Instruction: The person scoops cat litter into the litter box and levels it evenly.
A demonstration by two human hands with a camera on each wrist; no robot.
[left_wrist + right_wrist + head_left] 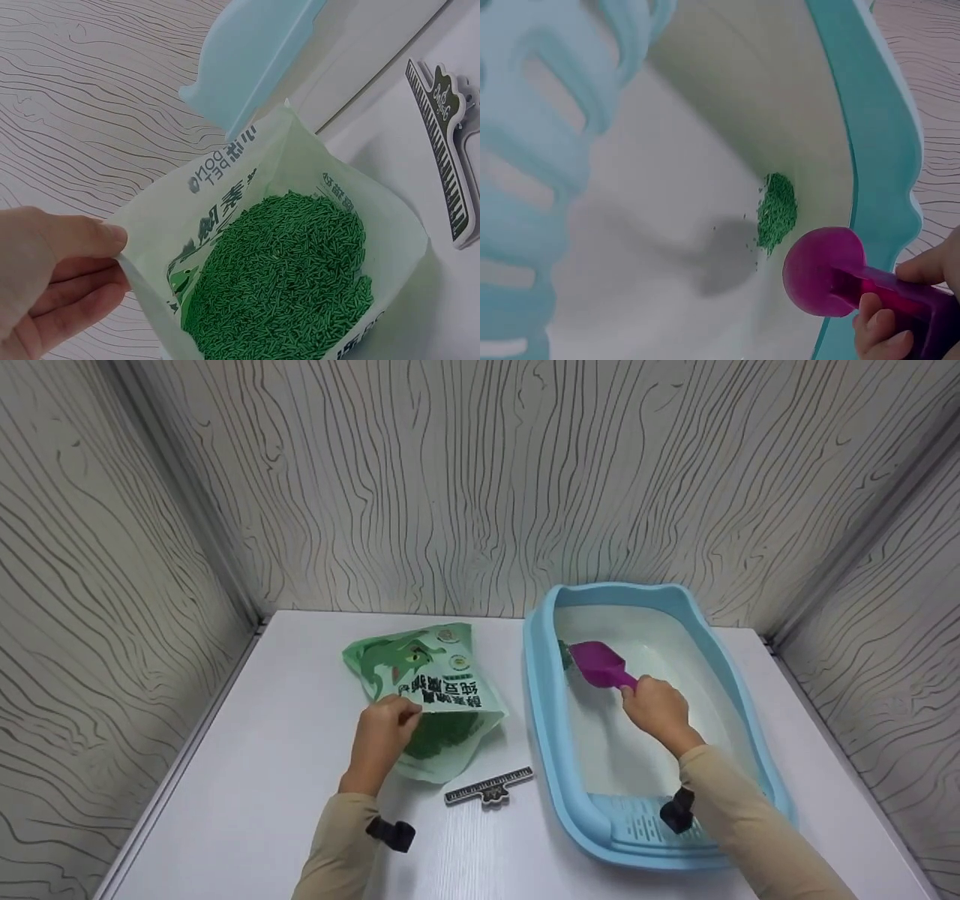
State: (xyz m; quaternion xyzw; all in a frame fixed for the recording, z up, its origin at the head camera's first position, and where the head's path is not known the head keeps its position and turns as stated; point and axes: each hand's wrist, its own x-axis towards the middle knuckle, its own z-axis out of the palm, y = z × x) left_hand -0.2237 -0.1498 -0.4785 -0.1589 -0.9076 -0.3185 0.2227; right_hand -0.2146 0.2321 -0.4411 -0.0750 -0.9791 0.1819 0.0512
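My left hand [382, 735] pinches the upper edge of the mouth of a light green cat litter bag [450, 660], which lies on the table. Held up by that edge, the bag shows green litter pellets [277, 277] inside. My right hand [658, 709] grips the handle of a purple scoop [598, 661] over a blue-rimmed litter box [544, 735]. A small heap of green pellets [778, 210] lies inside the box against its side wall, near the scoop's head. Whether the scoop holds any pellets cannot be seen.
A black and white bag clip [489, 789] lies on the white table [277, 720] between the bag and the box. A slotted blue grate [645, 819] spans the box's near end. Patterned walls [435, 487] enclose the table's back and sides.
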